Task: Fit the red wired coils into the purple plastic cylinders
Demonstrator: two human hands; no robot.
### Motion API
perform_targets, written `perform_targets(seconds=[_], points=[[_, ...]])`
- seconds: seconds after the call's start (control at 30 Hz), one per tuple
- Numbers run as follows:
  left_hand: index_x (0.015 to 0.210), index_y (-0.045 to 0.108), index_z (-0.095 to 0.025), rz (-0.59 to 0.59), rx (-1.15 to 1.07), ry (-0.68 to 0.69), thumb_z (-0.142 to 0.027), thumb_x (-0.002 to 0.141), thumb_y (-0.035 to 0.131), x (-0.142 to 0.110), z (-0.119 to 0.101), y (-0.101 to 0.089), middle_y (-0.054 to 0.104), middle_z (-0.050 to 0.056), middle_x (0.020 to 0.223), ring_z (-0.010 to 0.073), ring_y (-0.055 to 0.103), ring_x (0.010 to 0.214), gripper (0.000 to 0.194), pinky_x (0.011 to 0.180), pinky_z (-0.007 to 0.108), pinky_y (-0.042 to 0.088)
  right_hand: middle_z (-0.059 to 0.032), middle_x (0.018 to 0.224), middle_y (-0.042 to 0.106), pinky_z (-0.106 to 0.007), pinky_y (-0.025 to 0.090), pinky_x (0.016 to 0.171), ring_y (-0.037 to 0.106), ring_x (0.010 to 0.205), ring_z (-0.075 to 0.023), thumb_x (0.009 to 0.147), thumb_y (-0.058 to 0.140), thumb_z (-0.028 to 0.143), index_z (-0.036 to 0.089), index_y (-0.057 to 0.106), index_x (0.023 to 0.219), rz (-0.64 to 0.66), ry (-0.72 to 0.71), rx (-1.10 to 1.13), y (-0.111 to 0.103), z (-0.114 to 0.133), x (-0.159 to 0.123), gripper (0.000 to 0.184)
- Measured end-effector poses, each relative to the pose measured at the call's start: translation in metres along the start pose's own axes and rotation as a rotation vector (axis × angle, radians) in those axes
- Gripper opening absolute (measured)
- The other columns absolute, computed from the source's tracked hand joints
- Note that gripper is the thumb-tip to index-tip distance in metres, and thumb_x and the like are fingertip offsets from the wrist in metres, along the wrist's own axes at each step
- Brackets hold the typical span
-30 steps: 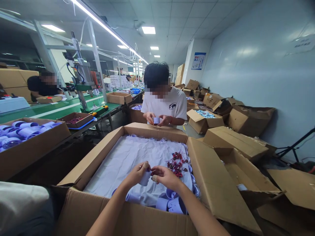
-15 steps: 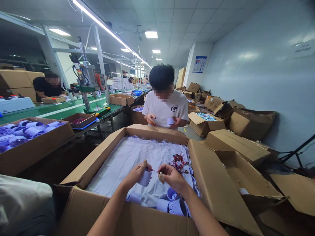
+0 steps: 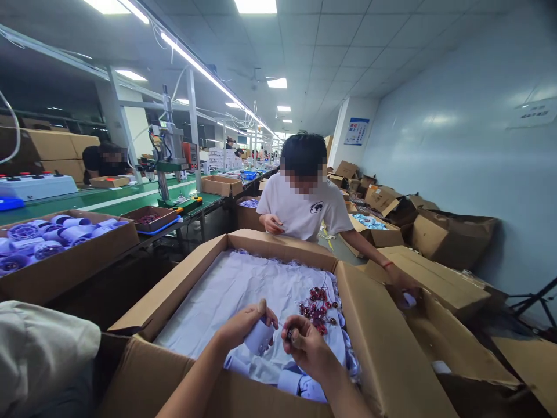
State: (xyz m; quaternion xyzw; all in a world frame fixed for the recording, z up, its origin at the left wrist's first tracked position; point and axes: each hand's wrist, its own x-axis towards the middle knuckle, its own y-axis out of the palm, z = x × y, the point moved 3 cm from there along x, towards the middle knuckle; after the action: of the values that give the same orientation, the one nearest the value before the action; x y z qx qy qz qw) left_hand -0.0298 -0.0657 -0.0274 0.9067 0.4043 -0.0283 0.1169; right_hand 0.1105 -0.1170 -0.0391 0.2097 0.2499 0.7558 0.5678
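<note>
My left hand point(image 3: 243, 325) is closed around a white plastic cup-shaped housing point(image 3: 259, 339), which is tilted above the paper. Close beside it, my right hand point(image 3: 310, 343) pinches a small round part with thin wires point(image 3: 288, 334). A thin wire spans the short gap between my two hands. Behind my right hand, a pile of dark red round parts with wires point(image 3: 319, 309) lies on a white paper sheet point(image 3: 200, 313). More white cup-shaped housings point(image 3: 288, 381) rest in the large cardboard box point(image 3: 363, 337) near its front edge.
Across the box stands a co-worker point(image 3: 300, 203), one arm stretched over a side carton point(image 3: 452, 342) with a white cup at that hand. To the left, a carton of white housings point(image 3: 82, 255) and a tray of red parts point(image 3: 150, 219) stand by a press point(image 3: 167, 157).
The co-worker's arm has stretched out to the side carton with a white cup. My view has shifted slightly. My hands stay close together with the housing and the wired part.
</note>
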Motion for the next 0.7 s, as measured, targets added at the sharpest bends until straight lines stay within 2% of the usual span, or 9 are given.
perform_targets(seconds=[0.07,0.13,0.2,0.27,0.33,0.43,0.53,0.7], points=[[0.083,0.054,-0.016,0.019,0.015,0.052,-0.081,0.061,0.050,0.001,0.000,-0.002,0.064,0.005,0.077,0.0150,0.059,0.059,0.068,0.053,0.027,0.044,-0.0006,0.065,0.067,-0.019,0.043,0.048,0.056,0.050,-0.0079,0.049,0.087,0.039,0.018,0.068,0.076,-0.062,-0.033,0.032,0.000,0.003,-0.003,0.039],[0.094,0.052,-0.017,-0.030,0.102,0.140,-0.083,0.055,0.052,0.003,0.001,-0.006,0.063,0.004,0.078,0.0146,0.056,0.062,0.077,0.055,0.026,0.042,-0.0008,0.066,0.067,-0.018,0.045,0.049,0.057,0.051,-0.0078,0.049,0.087,0.038,0.019,0.069,0.076,-0.141,-0.070,0.051,0.000,0.012,-0.007,0.037],[0.095,0.051,-0.018,-0.176,0.290,0.248,-0.079,0.050,0.061,0.005,0.000,-0.011,0.061,0.003,0.082,0.0151,0.054,0.068,0.077,0.061,0.027,0.043,-0.0010,0.066,0.067,-0.018,0.046,0.049,0.057,0.051,-0.0078,0.049,0.087,0.037,0.020,0.069,0.075,-0.198,-0.103,0.045,0.001,0.022,-0.013,0.036],[0.093,0.050,-0.020,-0.338,0.501,0.347,-0.067,0.045,0.074,0.005,0.001,-0.014,0.059,0.001,0.086,0.0167,0.053,0.076,0.071,0.068,0.030,0.044,-0.0018,0.067,0.068,-0.020,0.046,0.049,0.057,0.052,-0.0089,0.051,0.086,0.037,0.020,0.069,0.075,-0.219,-0.126,0.007,0.003,0.031,-0.021,0.034],[0.096,0.049,-0.021,-0.417,0.638,0.417,-0.054,0.047,0.081,0.004,0.003,-0.012,0.059,0.001,0.089,0.0183,0.054,0.081,0.067,0.073,0.032,0.046,-0.0028,0.068,0.068,-0.023,0.047,0.050,0.058,0.053,-0.0108,0.054,0.085,0.037,0.020,0.069,0.076,-0.212,-0.136,-0.055,0.005,0.036,-0.028,0.032],[0.103,0.047,-0.022,-0.433,0.727,0.527,-0.039,0.059,0.077,0.000,0.006,-0.007,0.060,0.003,0.096,0.0205,0.057,0.089,0.056,0.080,0.036,0.047,-0.0033,0.068,0.068,-0.026,0.047,0.051,0.059,0.053,-0.0129,0.057,0.083,0.038,0.019,0.068,0.076,-0.188,-0.143,-0.148,0.009,0.032,-0.034,0.031],[0.104,0.048,-0.022,-0.420,0.782,0.633,-0.029,0.063,0.072,-0.004,0.004,-0.002,0.060,0.006,0.103,0.0215,0.058,0.096,0.048,0.085,0.036,0.047,-0.0033,0.069,0.069,-0.028,0.049,0.054,0.060,0.054,-0.0136,0.059,0.082,0.038,0.019,0.068,0.076,-0.157,-0.154,-0.226,0.009,0.023,-0.035,0.029],[0.107,0.050,-0.022,-0.397,0.829,0.657,-0.030,0.068,0.067,-0.006,0.000,0.001,0.062,0.008,0.105,0.0220,0.059,0.099,0.043,0.088,0.036,0.048,-0.0042,0.078,0.070,-0.030,0.052,0.062,0.063,0.063,-0.0141,0.064,0.079,0.039,0.020,0.070,0.082,-0.072,-0.101,-0.367,0.011,0.010,-0.030,0.028]])
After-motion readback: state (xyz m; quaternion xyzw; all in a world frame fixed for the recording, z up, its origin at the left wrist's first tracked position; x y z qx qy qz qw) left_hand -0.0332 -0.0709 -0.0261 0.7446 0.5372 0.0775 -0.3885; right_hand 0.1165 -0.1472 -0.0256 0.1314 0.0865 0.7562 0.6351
